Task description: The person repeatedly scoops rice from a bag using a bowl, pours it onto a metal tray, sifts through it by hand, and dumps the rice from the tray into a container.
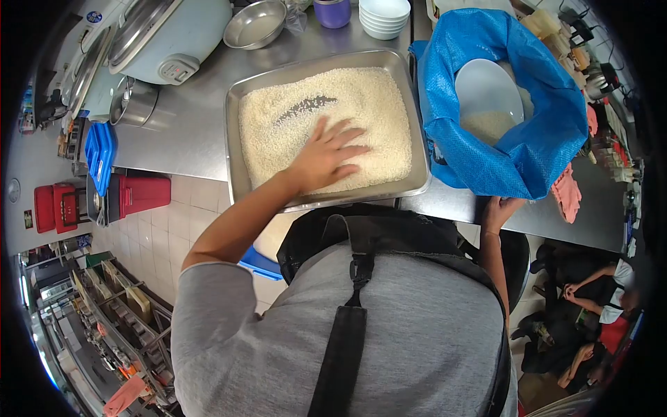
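The left hand (325,158) spreads its open fingers over pale, loose grains (382,104) in a rectangular silvery metal tray (231,149). The right hand (501,210) meets the blue woven bag (445,83), its finger state unclear.

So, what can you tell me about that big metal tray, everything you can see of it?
The tray is a wide, roughly rectangular pan of silvery-grey metal, with rounded corners, raised walls and a smooth rim. It sits upright on the steel counter, close to its front edge and beside the blue bag. Pale, rice-like grains cover most of its bottom, with a dark, thinly covered streak towards the far side. The person's left hand is spread over the grains.
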Motion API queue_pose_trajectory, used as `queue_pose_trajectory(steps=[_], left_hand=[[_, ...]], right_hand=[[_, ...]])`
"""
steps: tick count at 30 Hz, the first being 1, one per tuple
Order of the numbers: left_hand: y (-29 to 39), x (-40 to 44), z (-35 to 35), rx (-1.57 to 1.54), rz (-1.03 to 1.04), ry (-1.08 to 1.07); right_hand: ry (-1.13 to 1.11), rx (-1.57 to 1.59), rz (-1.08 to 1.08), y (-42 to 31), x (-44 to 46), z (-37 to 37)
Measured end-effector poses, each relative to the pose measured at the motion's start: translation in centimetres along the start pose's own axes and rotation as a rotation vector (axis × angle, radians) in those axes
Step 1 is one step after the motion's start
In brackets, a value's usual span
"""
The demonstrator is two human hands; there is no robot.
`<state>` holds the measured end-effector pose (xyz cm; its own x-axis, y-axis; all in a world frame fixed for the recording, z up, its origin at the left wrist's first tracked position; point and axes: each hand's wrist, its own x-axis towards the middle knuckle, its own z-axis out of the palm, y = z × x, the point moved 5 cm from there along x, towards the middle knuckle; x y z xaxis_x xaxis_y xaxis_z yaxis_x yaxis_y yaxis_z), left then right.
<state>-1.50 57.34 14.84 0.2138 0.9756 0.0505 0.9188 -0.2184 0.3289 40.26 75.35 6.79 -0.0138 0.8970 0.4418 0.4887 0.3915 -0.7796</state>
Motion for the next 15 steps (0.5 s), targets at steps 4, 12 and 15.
queue_pose_trajectory(steps=[4,12,15], left_hand=[[-3.8,-4.7,-2.1,0.108,-0.139,-0.051],[-2.3,-7.0,-1.5,-0.005,-0.123,-0.097],[-0.2,-3.8,-0.2,0.06,-0.001,-0.134]], right_hand=[[0.006,0.06,0.05,0.5,-0.3,0.1],[0.019,-0.037,0.0,0.4,-0.1,0.0],[0.028,-0.038,-0.01,0.0,0.1,0.0]])
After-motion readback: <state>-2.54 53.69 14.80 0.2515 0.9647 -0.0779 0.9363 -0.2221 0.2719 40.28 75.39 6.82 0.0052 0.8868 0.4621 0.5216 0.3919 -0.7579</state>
